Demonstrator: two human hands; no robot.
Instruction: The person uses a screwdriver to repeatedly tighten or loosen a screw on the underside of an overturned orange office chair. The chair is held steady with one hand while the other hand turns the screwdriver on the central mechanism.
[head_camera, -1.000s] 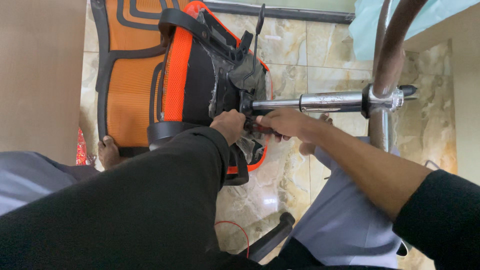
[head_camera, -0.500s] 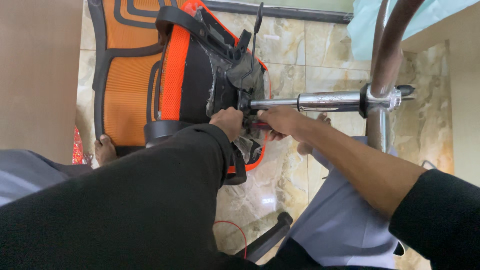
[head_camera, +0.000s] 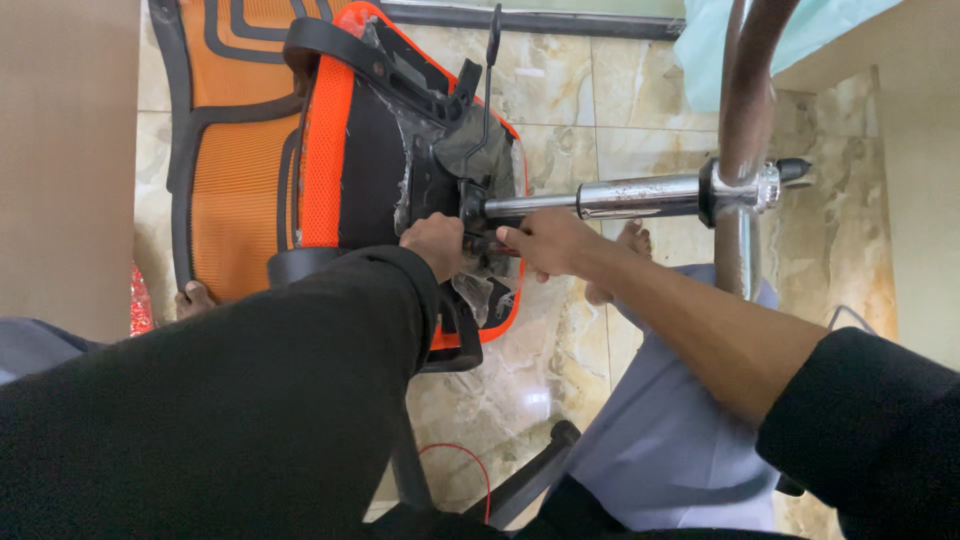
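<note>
An orange and black mesh office chair (head_camera: 330, 150) lies on its side on the tiled floor. Its black underside mechanism (head_camera: 455, 170) faces me, wrapped partly in clear plastic. A chrome gas cylinder (head_camera: 620, 197) sticks out of it to the right. My left hand (head_camera: 435, 243) presses against the mechanism just below the cylinder's root. My right hand (head_camera: 545, 240) is closed around a small dark tool or part at the same spot; what it is I cannot tell. Both arms wear black sleeves.
The chrome chair base leg (head_camera: 745, 120) crosses the cylinder end at the right. A black lever (head_camera: 490, 60) stands up from the mechanism. A thin red wire (head_camera: 460, 470) lies on the beige marble floor (head_camera: 600, 90). My bare feet (head_camera: 195, 297) show beside the chair.
Both hands stay at the mechanism with only small shifts. The view has barely moved.
</note>
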